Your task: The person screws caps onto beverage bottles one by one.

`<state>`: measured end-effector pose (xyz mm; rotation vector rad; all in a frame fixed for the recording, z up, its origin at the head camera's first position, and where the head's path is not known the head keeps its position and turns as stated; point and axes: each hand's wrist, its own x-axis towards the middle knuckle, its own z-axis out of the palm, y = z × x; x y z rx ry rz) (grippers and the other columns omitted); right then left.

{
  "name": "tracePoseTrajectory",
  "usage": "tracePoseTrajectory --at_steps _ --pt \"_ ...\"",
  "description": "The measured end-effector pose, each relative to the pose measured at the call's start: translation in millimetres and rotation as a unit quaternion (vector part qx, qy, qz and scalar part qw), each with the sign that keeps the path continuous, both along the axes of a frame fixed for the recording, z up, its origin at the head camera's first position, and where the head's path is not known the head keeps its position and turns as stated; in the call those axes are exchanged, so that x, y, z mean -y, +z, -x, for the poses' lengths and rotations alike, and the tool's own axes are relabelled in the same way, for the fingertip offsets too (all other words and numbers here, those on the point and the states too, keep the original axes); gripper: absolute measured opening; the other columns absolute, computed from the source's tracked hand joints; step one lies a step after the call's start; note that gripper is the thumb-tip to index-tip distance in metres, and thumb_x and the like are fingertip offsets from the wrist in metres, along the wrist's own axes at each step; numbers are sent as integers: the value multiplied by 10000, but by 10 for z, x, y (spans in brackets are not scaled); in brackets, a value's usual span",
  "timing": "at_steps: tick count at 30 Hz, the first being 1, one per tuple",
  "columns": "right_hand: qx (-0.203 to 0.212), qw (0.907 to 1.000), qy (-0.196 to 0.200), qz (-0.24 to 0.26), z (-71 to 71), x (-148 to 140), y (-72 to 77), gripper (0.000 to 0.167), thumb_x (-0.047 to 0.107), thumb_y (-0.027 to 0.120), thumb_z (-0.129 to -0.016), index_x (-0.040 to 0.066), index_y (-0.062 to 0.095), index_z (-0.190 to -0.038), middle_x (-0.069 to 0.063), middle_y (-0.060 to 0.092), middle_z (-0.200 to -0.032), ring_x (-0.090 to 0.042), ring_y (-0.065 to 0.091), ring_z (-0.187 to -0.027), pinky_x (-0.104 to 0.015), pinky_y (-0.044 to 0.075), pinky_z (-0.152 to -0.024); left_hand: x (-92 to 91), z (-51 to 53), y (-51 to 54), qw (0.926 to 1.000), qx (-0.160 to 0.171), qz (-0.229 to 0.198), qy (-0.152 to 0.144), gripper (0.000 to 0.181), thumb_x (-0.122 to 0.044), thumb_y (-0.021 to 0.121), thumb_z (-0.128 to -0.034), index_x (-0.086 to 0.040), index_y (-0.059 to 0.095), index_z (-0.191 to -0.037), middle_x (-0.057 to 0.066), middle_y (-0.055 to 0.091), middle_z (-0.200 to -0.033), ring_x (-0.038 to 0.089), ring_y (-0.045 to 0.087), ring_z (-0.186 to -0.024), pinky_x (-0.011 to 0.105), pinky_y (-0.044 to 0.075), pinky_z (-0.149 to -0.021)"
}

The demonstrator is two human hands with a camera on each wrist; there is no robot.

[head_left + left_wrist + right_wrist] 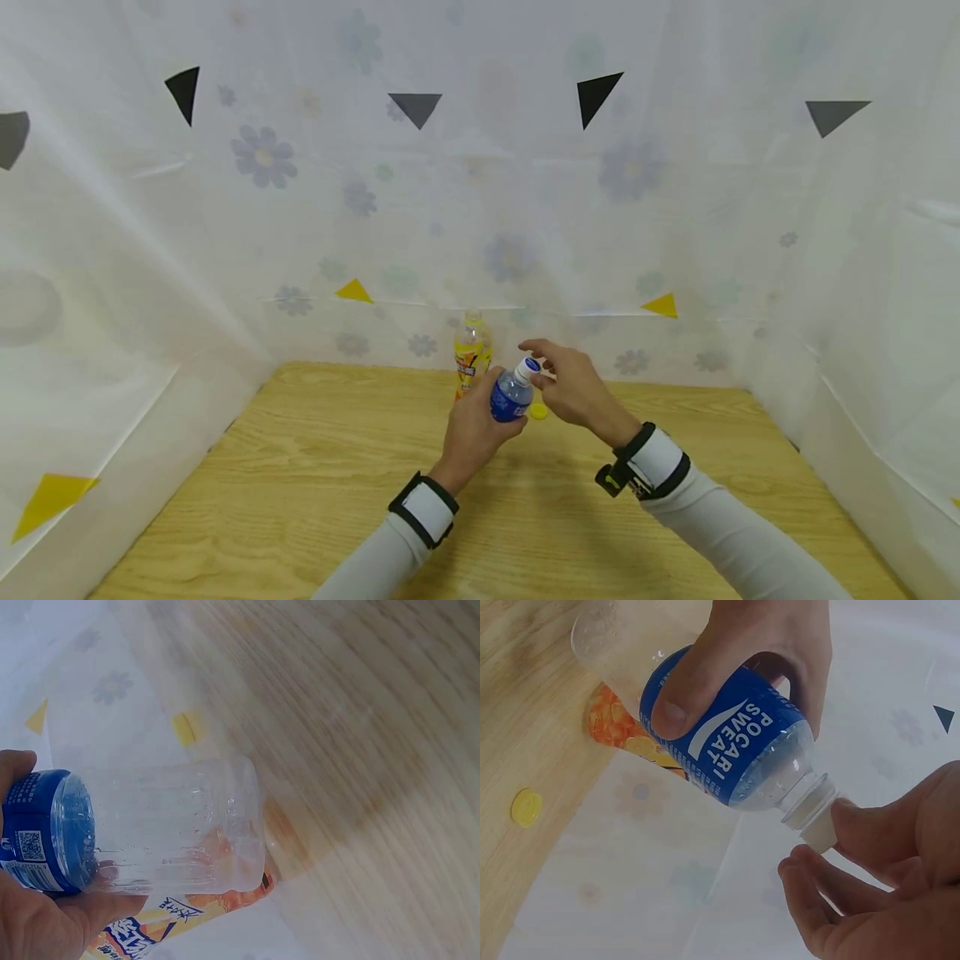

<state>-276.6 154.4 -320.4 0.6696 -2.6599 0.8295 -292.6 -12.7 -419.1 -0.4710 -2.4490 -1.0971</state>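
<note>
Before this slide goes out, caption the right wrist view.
Left hand grips a Pocari Sweat bottle, right hand at its white cap; yellow cap on the table.

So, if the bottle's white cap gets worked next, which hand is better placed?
Probably the right hand: its thumb and fingers are at the white cap, while the left hand grips the blue-labelled bottle.

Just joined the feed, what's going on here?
A person's left hand grips a blue-labelled bottle, held tilted above the table. The right hand has its thumb and fingertips at the white cap, which is on the bottle's neck; how firmly they hold it is unclear. A yellow-labelled bottle stands behind the left hand, and a yellow cap lies on the table.
</note>
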Motion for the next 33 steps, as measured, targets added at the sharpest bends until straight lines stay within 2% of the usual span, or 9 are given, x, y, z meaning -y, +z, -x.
tracePoseTrajectory --at_steps 6,11,15,22,29,33 --pt "-14 10000 -63 -10 -6 20 -20 338 -31 590 -956 45 658 -1278 -138 719 -1081 -226 643 -817 -365 539 -690 -5 -5 -4 9999 -125 -33 -2 767 -270 898 -768 -145 515 -1420 87 672 -1240 250 697 -1052 435 588 -855" --pt "-60 9999 -85 24 -6 27 -28 318 -20 592 -961 21 658 -1269 -147 719 -1080 -235 657 -833 -379 557 -700 -7 3 -1 9999 -124 -10 2 764 -280 898 -768 -156 514 -1417 78 673 -1238 239 696 -1049 428 588 -850" --pt "27 9998 -194 70 -10 41 -20 276 61 611 -982 7 664 -1247 -136 721 -1048 -241 674 -854 -382 573 -708 -6 7 4 9999 -107 13 0 752 -289 895 -770 -166 516 -1407 71 671 -1237 232 696 -1049 418 588 -845" --pt "21 9990 -442 81 5 41 -29 241 211 650 -991 10 693 -1115 -100 717 -933 -201 657 -786 -336 542 -648 -3 12 -2 10000 12 9 -16 756 -276 893 -773 -181 505 -1415 68 656 -1260 232 688 -1077 420 583 -877" --pt "-354 9976 -564 185 53 23 -116 299 326 661 -991 45 632 -892 -52 603 -722 -143 505 -572 -297 411 -531 -11 4 -7 10000 -8 14 -7 766 -292 893 -774 -181 501 -1423 68 653 -1269 233 683 -1092 421 581 -888" --pt "-560 9962 -617 237 71 22 -148 339 348 671 -982 76 571 -806 -30 518 -658 -141 436 -532 -293 350 -519 -18 -7 -4 10000 -50 19 9 776 -290 894 -772 -166 501 -1430 75 653 -1271 240 682 -1097 427 581 -891"
